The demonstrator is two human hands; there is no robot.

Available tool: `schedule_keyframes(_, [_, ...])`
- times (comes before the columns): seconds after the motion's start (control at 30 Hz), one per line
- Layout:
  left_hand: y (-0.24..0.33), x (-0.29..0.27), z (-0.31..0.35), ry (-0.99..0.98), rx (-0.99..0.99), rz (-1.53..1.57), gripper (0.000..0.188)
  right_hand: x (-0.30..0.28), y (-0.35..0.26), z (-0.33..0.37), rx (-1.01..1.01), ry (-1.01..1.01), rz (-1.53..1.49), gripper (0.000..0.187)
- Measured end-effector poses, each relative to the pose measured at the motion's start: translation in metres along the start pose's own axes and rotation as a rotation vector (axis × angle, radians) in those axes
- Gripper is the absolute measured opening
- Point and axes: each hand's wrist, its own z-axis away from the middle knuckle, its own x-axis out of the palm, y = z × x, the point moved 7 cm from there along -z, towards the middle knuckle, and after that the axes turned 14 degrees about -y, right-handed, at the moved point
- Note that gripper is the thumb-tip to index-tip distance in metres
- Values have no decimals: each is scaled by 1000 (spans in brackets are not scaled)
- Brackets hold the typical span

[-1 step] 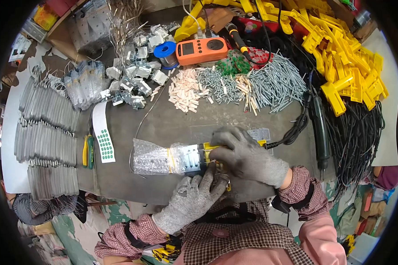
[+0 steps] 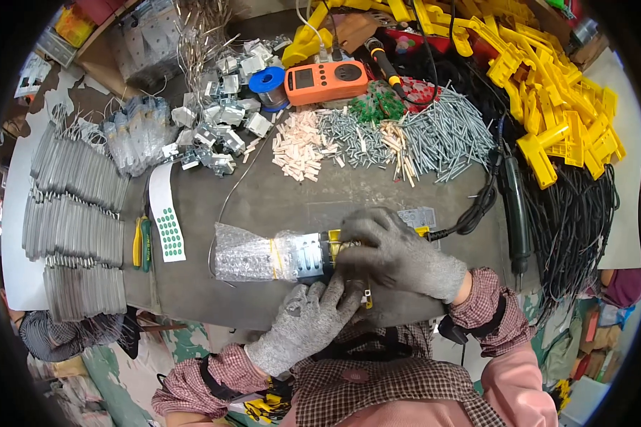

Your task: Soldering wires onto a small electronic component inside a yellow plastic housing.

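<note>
A corded tool (image 2: 309, 255) lies across the bench in front of me, with a metal sleeve, a black collar and a yellow housing. Bubble wrap (image 2: 246, 256) held by a yellow band covers its left end. My left hand (image 2: 303, 324), in a grey glove, has its fingers closed at the near side of the collar and housing. From above, my gloved right hand (image 2: 395, 249) bends over the yellow housing. Its fingertips are slightly smeared, and what they pinch is hidden. Below the fingertips shows a small yellow piece (image 2: 367, 299).
Beyond the tool are piles of screws (image 2: 449, 132), pale ceramic pieces (image 2: 298, 146) and an orange meter (image 2: 326, 82). Pliers (image 2: 142, 243) and a sticker strip (image 2: 167, 213) lie left. A black electric screwdriver (image 2: 514, 213) stands right, near yellow housings (image 2: 548, 99) and black cords (image 2: 570, 235).
My right hand's fingers have shifted slightly down and nearer over the yellow housing. The left hand and the wrapped tool have hardly moved.
</note>
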Motion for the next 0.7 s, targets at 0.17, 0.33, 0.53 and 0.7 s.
schedule_keyframes(0.17, [-7, -8, 0, 34, 20, 150, 56, 1, -4, -4, -14, -47, -33, 33])
schedule_keyframes(0.33, [-18, -14, 4, 26, 80, 288, 52, 6, -4, 0, -40, -34, 3, 33])
schedule_keyframes(0.53, [-28, -17, 3, -19, 123, 397, 43, -5, -8, 3, -99, -149, -24, 34])
schedule_keyframes(0.7, [-30, -15, -1, -85, 99, 411, 40, 3, -2, 9, -120, -120, -82, 38])
